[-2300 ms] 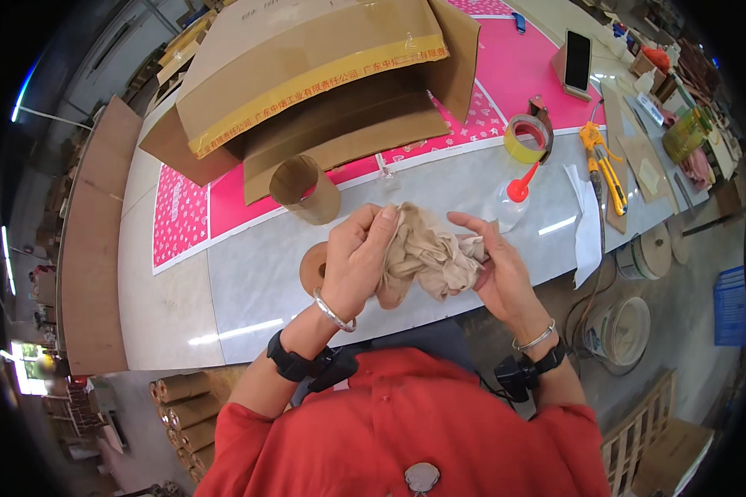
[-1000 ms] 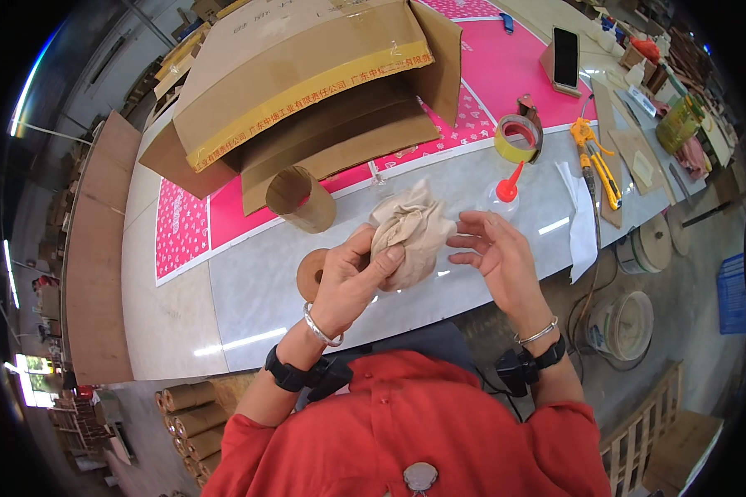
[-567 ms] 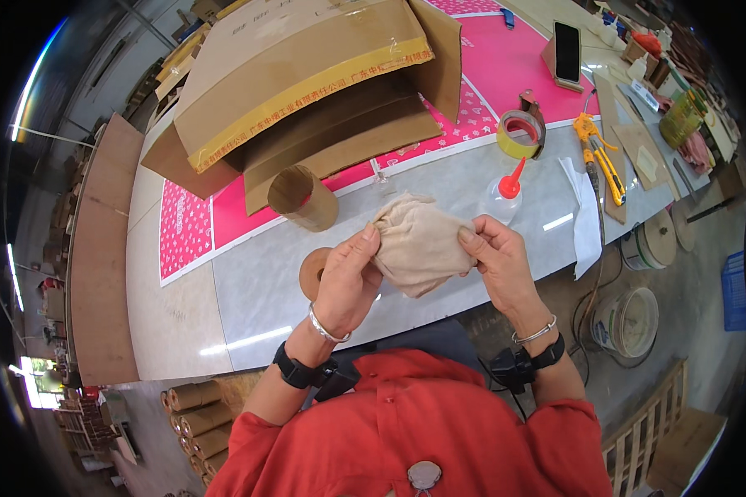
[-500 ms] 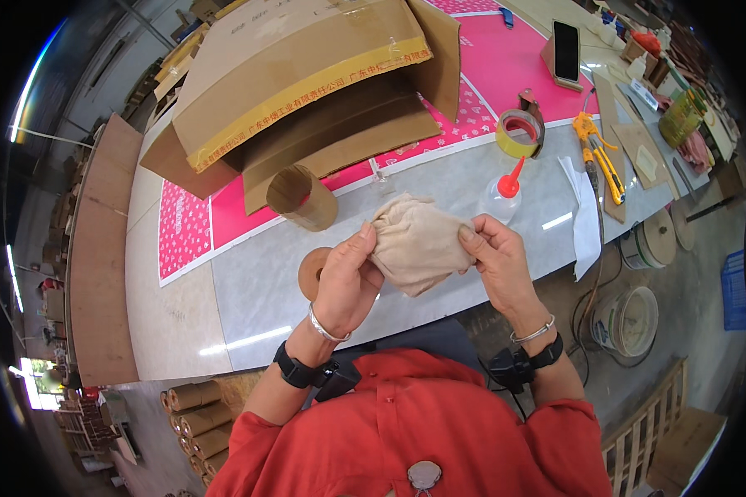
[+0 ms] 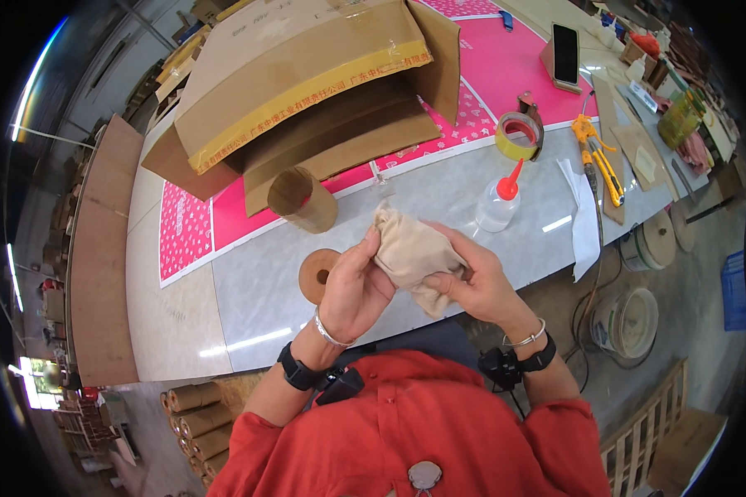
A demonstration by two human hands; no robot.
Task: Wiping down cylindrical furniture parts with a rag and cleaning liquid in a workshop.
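matt beige cloth bag (image 5: 412, 253), glossy grey tabletop (image 5: 265, 290)

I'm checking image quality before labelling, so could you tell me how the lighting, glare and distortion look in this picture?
Head view: strong fisheye, the table edges bow toward a black rim; bright daylight, glare streaks on the grey tabletop near the squeeze bottle; both hands, left hand and right hand, and the beige cloth are sharp.

grey worktable (image 5: 249, 298) | pink mat (image 5: 514, 58) | wooden pallet (image 5: 646, 431) on floor
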